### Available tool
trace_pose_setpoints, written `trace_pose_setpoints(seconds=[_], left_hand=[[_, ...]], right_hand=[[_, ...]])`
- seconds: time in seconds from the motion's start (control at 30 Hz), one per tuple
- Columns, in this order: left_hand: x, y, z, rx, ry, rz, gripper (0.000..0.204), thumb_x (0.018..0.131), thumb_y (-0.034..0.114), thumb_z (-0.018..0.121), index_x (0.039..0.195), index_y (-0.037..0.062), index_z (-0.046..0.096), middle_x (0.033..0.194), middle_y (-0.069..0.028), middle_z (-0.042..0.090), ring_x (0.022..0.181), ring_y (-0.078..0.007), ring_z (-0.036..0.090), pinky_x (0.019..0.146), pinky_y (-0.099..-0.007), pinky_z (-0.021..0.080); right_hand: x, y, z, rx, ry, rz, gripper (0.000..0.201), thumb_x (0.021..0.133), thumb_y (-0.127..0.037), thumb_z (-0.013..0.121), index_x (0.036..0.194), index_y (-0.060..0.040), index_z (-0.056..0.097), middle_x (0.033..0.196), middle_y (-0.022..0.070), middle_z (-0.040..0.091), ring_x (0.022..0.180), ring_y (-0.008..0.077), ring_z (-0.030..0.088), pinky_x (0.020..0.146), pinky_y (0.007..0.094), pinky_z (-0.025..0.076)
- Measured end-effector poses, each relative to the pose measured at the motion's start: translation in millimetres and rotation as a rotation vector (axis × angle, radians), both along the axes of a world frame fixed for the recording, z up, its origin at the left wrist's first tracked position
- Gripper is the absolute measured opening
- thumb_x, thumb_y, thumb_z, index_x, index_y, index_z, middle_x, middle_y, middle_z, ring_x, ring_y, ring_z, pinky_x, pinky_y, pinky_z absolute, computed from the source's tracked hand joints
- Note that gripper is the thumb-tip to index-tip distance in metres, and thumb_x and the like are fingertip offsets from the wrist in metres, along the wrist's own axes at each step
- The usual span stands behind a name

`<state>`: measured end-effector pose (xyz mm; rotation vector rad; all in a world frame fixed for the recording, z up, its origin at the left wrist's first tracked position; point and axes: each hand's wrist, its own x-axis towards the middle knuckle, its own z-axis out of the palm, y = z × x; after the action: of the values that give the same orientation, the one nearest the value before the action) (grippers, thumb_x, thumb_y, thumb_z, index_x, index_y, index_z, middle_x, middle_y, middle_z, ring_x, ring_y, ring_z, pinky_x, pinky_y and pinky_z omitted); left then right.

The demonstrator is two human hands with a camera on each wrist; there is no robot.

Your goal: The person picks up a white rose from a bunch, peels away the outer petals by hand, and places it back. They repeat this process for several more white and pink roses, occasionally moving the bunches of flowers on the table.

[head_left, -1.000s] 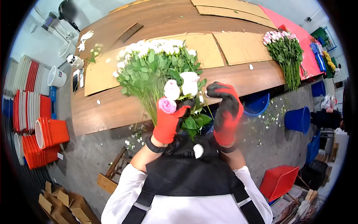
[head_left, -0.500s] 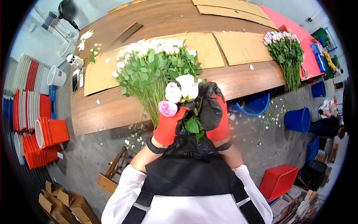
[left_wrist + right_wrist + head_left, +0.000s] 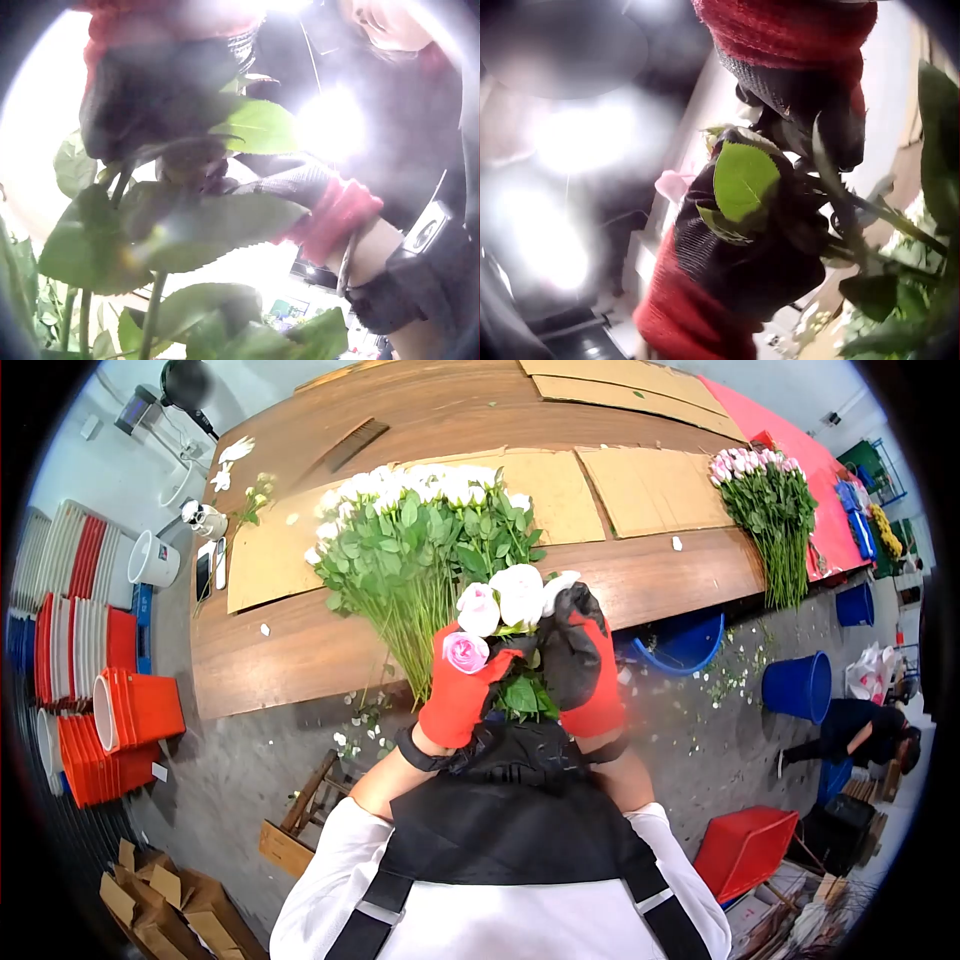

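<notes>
My left hand, in a red and black glove, grips the stems of a few roses in front of my chest. Their heads are a deeper pink rose, a pale pink rose and a white rose. Beside the white rose, my gloved right hand pinches an outer white petal that sticks out to the right. Green leaves hang between both hands. In the right wrist view a leaf covers part of the left glove; the right glove is above.
A large bunch of white roses lies on cardboard on the wooden table. Pink roses lie at the right end. Blue tubs stand below, and a person bends at the far right. Petals litter the floor.
My right hand came in from the right to the white rose and now pinches a petal. A loose petal was in front of the apron earlier. The person at right came further into view.
</notes>
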<state>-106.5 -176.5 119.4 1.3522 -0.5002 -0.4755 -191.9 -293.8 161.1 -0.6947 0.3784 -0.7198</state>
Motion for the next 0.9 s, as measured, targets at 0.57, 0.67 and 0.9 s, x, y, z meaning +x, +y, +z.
trace_pose_setpoints(seconds=[0.57,0.67,0.9], left_hand=[[-15.4,-11.6,21.4,-0.150,0.029,0.134,0.052,0.070,-0.007,0.070,0.121,-0.0040,0.056,0.113,-0.0119,0.063,0.103,-0.0182,0.061,0.086,-0.0300,0.048],[-5.0,-4.4,-1.9,-0.016,-0.033,0.080,0.050,0.073,-0.005,0.069,0.121,-0.0031,0.055,0.111,-0.0110,0.063,0.099,-0.0177,0.061,0.083,-0.0300,0.049],[6.0,-1.6,40.5,-0.103,0.350,-0.081,0.033,0.082,-0.001,0.067,0.114,-0.0011,0.061,0.099,-0.0074,0.067,0.086,-0.0159,0.064,0.076,-0.0304,0.052]], right_hand=[[3.0,16.8,26.3,-1.567,0.560,-0.647,0.033,0.069,-0.017,0.079,0.098,-0.0104,0.063,0.107,0.0061,0.062,0.105,0.0299,0.056,0.098,0.0501,0.035],[-0.6,21.9,27.3,-1.647,0.485,-0.657,0.032,0.066,-0.013,0.080,0.095,-0.0123,0.064,0.104,0.0035,0.064,0.103,0.0291,0.057,0.098,0.0515,0.038],[-17.4,3.5,20.8,-1.431,0.160,-0.293,0.031,0.064,-0.014,0.080,0.091,-0.0096,0.066,0.100,0.0066,0.066,0.100,0.0317,0.059,0.096,0.0513,0.042]])
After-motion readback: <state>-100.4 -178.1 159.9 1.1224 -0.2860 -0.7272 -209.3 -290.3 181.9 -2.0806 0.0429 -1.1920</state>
